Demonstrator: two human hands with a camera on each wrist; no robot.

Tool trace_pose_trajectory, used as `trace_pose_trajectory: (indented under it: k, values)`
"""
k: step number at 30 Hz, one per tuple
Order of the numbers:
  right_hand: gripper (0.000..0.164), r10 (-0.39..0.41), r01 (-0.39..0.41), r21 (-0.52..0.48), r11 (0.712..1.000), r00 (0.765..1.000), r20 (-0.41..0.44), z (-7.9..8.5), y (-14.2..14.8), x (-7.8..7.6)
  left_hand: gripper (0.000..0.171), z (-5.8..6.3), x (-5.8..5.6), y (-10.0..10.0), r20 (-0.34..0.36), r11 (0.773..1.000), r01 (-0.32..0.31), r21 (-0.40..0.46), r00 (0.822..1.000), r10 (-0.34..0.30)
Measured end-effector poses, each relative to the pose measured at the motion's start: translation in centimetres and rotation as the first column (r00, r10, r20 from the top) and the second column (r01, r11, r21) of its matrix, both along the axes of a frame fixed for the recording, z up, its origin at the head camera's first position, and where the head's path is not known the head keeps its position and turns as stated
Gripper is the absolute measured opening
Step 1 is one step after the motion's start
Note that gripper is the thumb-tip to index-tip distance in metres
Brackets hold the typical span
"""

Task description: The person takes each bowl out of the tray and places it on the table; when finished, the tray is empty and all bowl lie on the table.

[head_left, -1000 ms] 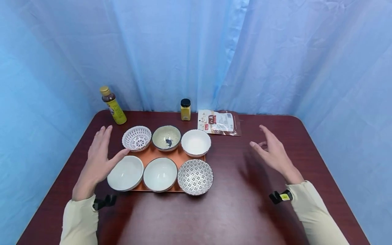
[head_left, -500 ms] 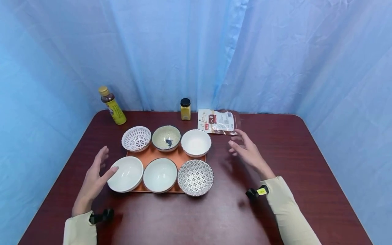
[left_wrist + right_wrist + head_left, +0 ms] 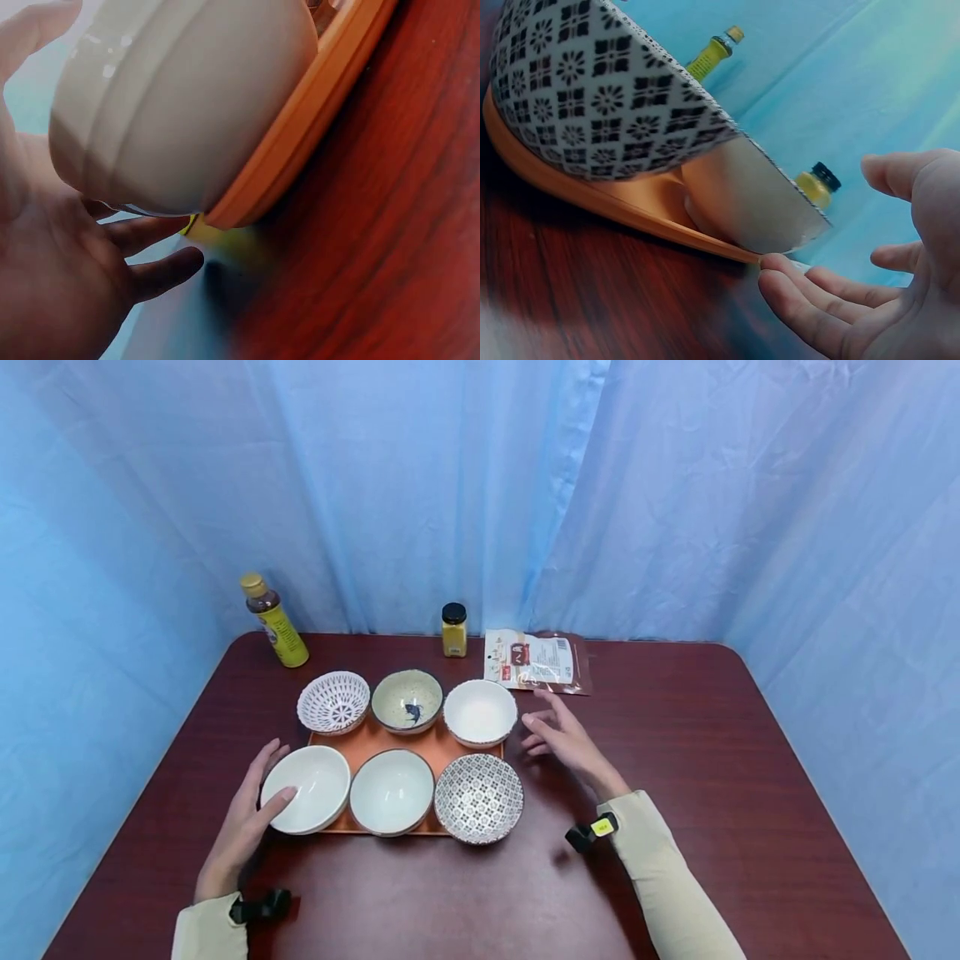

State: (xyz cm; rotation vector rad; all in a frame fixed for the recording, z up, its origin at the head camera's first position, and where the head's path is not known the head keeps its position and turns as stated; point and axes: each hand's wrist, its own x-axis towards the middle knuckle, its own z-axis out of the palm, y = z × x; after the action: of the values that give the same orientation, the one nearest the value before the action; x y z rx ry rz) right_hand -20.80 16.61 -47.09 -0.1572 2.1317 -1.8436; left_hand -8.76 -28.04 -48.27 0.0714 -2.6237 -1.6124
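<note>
In the head view, my left hand (image 3: 238, 839) is beside the plain white bowl (image 3: 309, 797) at the tray's front left. Its thumb lies over the rim and its fingers extend along the outer side, uncurled; the left wrist view shows the fingertips near the bowl's base. Off the right end of the orange tray (image 3: 431, 746), my right hand (image 3: 572, 745) has loosely bent fingers and holds nothing. Nearest to it are the white bowl (image 3: 480, 714) at the back right and the black-patterned bowl (image 3: 607, 97) at the front right.
Also on the tray are a pale bowl (image 3: 392, 793), a bowl with a blue fish (image 3: 407, 702) and a lattice-patterned bowl (image 3: 334, 703). Behind stand a yellow-labelled bottle (image 3: 279, 627) and a black-capped jar (image 3: 454, 631). A food packet (image 3: 534, 660) lies at the back.
My right hand has moved left toward the tray's right end. The left hand has come lower and nearer, to the front-left white bowl. Bowls and tray stay in place.
</note>
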Motion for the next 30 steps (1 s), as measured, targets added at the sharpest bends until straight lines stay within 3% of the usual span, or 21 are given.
trace_pose_trajectory:
  k: [20,30]
  values:
    - [0.079,0.113,-0.113,-0.090,0.989,0.994,-0.003,-2.2,-2.8,-1.0,0.075,-1.8,1.3,0.3,0.012,0.992,-0.036,0.124,0.999,0.035]
    - [0.082,0.122,-0.118,-0.144,0.983,0.992,0.021,-3.1,-3.4,-1.4,0.081,-2.3,1.3,0.1,0.000,0.990,-0.024,0.136,1.000,0.024]
